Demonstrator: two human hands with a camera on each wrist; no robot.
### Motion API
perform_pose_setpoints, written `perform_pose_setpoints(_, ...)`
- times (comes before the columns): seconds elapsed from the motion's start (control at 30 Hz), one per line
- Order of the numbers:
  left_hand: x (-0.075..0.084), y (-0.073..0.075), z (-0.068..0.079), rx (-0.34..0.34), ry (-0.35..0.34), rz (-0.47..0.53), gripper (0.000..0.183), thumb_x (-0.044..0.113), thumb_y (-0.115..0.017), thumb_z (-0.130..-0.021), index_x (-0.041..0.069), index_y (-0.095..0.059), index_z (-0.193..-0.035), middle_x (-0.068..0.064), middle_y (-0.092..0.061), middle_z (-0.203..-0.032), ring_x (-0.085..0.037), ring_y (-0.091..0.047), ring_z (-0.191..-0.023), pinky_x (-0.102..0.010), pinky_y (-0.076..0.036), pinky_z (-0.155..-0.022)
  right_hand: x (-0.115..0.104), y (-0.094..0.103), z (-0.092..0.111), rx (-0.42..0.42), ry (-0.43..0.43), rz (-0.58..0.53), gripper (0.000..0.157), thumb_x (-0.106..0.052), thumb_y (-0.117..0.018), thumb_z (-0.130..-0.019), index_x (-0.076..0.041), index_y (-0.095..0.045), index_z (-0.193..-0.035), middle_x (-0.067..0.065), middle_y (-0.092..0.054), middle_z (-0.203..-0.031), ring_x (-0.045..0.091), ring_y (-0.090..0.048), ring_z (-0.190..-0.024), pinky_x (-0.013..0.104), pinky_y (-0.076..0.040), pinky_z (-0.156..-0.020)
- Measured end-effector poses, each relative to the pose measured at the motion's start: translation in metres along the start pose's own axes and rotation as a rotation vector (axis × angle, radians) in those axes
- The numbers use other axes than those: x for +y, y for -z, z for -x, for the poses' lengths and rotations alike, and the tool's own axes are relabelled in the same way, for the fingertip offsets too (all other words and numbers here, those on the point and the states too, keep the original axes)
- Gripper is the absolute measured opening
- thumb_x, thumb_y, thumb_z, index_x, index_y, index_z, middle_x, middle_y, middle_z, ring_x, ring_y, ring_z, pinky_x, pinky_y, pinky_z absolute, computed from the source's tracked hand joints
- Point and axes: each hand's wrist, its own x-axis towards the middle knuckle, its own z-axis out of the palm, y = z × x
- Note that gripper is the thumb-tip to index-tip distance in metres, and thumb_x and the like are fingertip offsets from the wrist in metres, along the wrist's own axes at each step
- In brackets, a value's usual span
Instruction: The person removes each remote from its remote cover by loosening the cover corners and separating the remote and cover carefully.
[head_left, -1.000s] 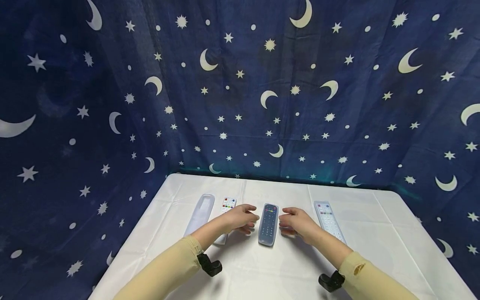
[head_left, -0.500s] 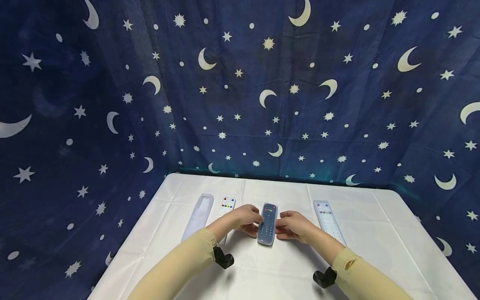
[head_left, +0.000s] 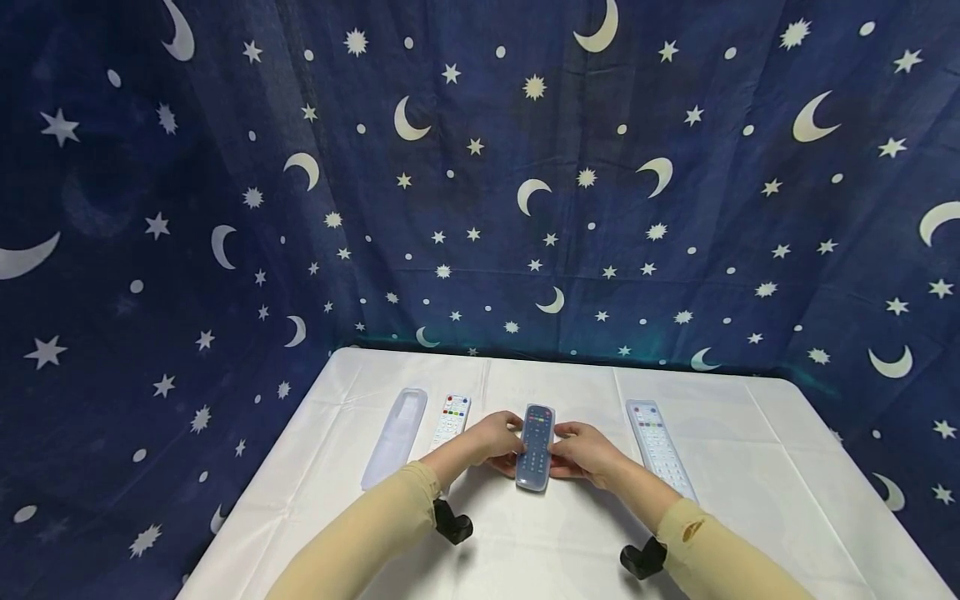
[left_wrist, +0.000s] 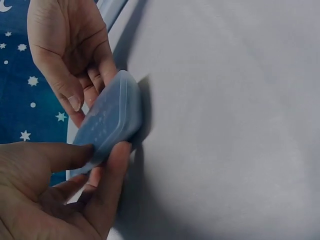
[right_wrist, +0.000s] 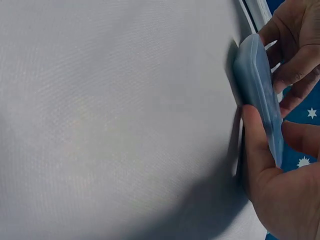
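A dark remote control [head_left: 536,450] in a translucent cover is at the middle of the table, its buttons facing up in the head view. My left hand [head_left: 495,437] grips its left edge, and my right hand [head_left: 588,452] grips the right edge. In the left wrist view, the left thumb lies over the top face of the covered remote [left_wrist: 112,117] with fingers beneath. The right wrist view has the remote's rounded near end [right_wrist: 252,70] tilted, between the right thumb and fingers.
Left of the hands lie a translucent remote cover [head_left: 395,437] and a white remote [head_left: 452,419], partly hidden by the left arm. To the right lies a white remote in a translucent cover [head_left: 660,446]. A star-and-moon curtain [head_left: 480,208] hangs behind the white-clothed table [head_left: 555,550].
Both hands have moved inward from either side of the dark remote and taken hold of its edges. The other remotes and the loose cover stay where they were.
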Motion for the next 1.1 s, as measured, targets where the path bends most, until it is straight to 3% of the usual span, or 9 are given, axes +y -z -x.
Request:
perform_pose_setpoints(0.2,-0.008,0.001,-0.002,-0.015,-0.095,0.098,0.054,-0.007,-0.067,-0.089,0.004,-0.051,-0.139,-0.012,-0.062,-0.092,-0.024,-0.067,-0.073,-0.04,-0.062,-0.062,0.001,0.0,0.001,0.054,0.085,0.0,0.054,0.004,-0.062,-0.093,0.007,-0.043,-0.143,0.022,-0.061,-0.104,0.023,-0.07,-0.08,0.04,-0.062,-0.072)
perform_pose_setpoints(0.53,-0.003,0.009,0.008,0.01,-0.242,0.161,0.047,-0.007,-0.067,-0.091,0.003,-0.055,-0.135,-0.013,-0.056,-0.102,-0.023,-0.066,-0.083,-0.05,-0.061,-0.074,-0.008,-0.001,0.002,0.114,0.258,0.057,0.046,0.005,-0.064,-0.095,0.002,-0.051,-0.139,0.018,-0.057,-0.107,0.023,-0.069,-0.082,0.046,-0.061,-0.078)
perform_pose_setpoints(0.77,-0.006,0.015,0.009,0.027,-0.336,0.172,0.044,-0.004,-0.066,-0.091,0.006,-0.055,-0.133,-0.012,-0.06,-0.114,-0.023,-0.067,-0.094,-0.044,-0.062,-0.076,-0.014,-0.001,0.004,0.072,0.34,0.036,0.045,0.002,-0.065,-0.096,0.004,-0.052,-0.139,0.019,-0.063,-0.11,0.022,-0.067,-0.091,0.049,-0.06,-0.084)
perform_pose_setpoints(1.1,-0.012,0.019,0.008,0.032,-0.46,0.12,0.034,-0.005,-0.063,-0.094,0.006,-0.056,-0.125,-0.01,-0.06,-0.117,-0.021,-0.064,-0.102,-0.035,-0.06,-0.081,-0.019,-0.001,0.005,0.049,0.414,0.069,0.031,0.001,-0.065,-0.097,0.006,-0.059,-0.128,0.017,-0.067,-0.113,0.027,-0.066,-0.102,0.048,-0.058,-0.09)
